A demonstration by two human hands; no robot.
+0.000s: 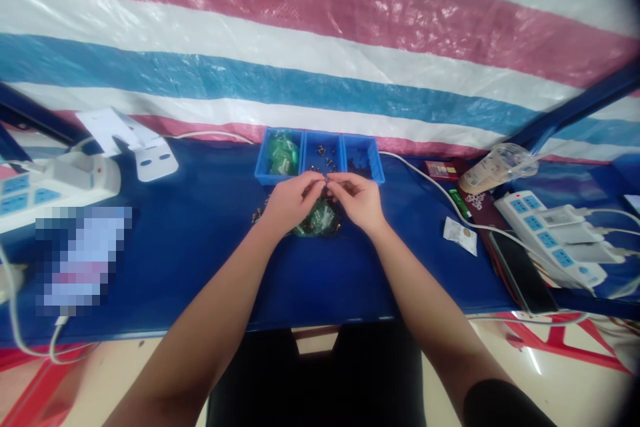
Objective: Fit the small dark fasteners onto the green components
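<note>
My left hand [295, 199] and my right hand [359, 197] meet fingertip to fingertip in front of the blue bins. Both are closed in a pinch around something tiny and dark, too small to name. Beneath them lies a green plastic bag [320, 219], with small brassy and dark parts [257, 215] scattered around it, partly hidden by my hands. Just behind stands a blue three-part bin [324, 137]. Its left compartment holds a green bag [283, 153], the middle one a few small screw-like parts [327, 161], the right one dark small pieces [359, 167].
Left on the blue table [200, 247] are a power strip [55, 180], a blurred-out phone [85, 257] and a white cut-out sheet [155, 153]. At right lie a tilted plastic cup [495, 170], a white packet [460, 235], a black phone [523, 273], another power strip [550, 237] and cables.
</note>
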